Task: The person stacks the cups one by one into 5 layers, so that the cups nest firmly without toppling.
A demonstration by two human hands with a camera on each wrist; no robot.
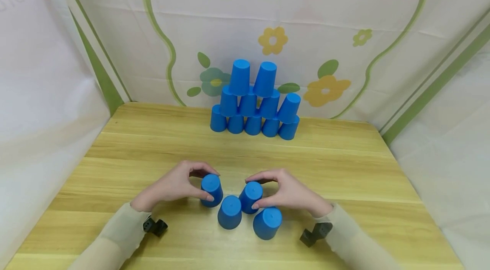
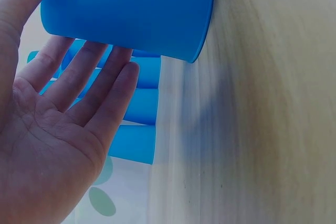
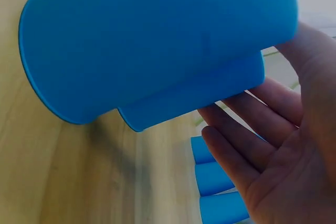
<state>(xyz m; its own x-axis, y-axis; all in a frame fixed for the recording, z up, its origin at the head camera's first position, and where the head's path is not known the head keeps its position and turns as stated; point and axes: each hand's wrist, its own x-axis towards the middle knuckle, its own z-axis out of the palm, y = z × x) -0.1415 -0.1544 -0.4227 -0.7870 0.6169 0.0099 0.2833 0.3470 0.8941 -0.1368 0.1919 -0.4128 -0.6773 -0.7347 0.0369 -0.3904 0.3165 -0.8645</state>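
Note:
In the head view my left hand [image 1: 177, 183] grips an upside-down blue cup [image 1: 212, 191] between thumb and fingers. The left wrist view shows this cup [image 2: 126, 14] close up, fingertips against its side. My right hand [image 1: 289, 192] holds another upside-down blue cup [image 1: 250, 197], thumb on the near side and fingers on the far side. Between the two held cups, slightly nearer, stands a third blue cup [image 1: 229, 213]. A fourth cup [image 1: 267, 224] is just below the right thumb; in the right wrist view this nearer cup [image 3: 157, 40] partly hides the held one [image 3: 210, 85].
Toward the back of the wooden table [image 1: 153, 142], several upside-down blue cups form a stepped stack [image 1: 249, 104] of three rows, two cups on top. Right behind it hangs a white flower-patterned cloth [image 1: 229, 32]. More white cloth [image 1: 46, 70] bounds the sides.

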